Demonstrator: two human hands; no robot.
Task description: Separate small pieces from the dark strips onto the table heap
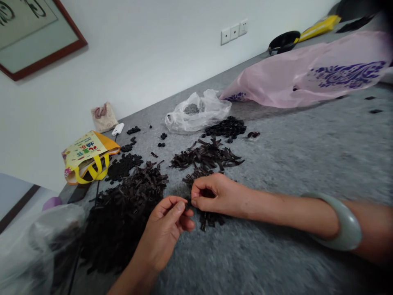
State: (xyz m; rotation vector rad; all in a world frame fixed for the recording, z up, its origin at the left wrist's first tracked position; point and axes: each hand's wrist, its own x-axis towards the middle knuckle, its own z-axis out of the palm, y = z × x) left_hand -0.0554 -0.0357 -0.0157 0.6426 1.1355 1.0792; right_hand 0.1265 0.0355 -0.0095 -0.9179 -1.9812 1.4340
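Note:
Thumb and forefinger of my left hand (167, 225) are pinched together, with a small dark piece (187, 207) at their tips. Almost touching them, my right hand (219, 194) is closed in a pinch too; what it holds is too small to make out. Under and behind my right hand lies a pile of short dark strips with small black fittings (211, 220). A large heap of similar dark pieces (119, 221) spreads left of my left hand. Longer loose dark strips (208, 155) lie just beyond my hands.
Shiny black round pieces (227, 128) lie beside a clear plastic bag (211, 112). Flat black pieces (125, 164) sit near a yellow-handled bag (89, 153). A pink bag (276, 80) and a black bowl (284, 42) are farther back on the grey felt-like surface (307, 159).

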